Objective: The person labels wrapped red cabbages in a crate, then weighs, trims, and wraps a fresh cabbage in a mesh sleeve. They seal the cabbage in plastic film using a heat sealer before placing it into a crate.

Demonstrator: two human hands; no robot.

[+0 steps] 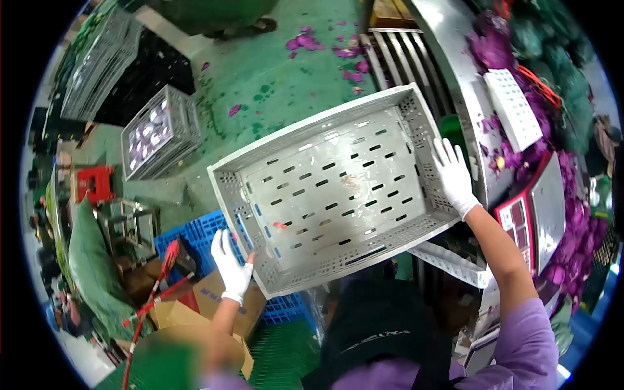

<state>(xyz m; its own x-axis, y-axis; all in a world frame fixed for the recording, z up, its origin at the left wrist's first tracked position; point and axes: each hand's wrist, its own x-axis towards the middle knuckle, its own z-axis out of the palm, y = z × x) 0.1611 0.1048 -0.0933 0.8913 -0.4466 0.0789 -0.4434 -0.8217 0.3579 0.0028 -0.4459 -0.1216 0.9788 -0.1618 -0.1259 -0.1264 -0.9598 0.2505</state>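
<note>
A large grey plastic crate with a slotted bottom is held up in front of me, tilted, its open side facing me. Nothing but a small red scrap and some wet marks shows inside. My left hand, in a white glove, is at the crate's left end, fingers stretched up along the outside and thumb near the rim. On the right end, my right hand, also white-gloved, lies with its fingers spread against the outer wall.
A steel counter at right carries purple cabbages, a white tray and a red-framed scale. Filled grey crate stands on the floor at left. Blue pallet, cardboard box and green sack lie lower left.
</note>
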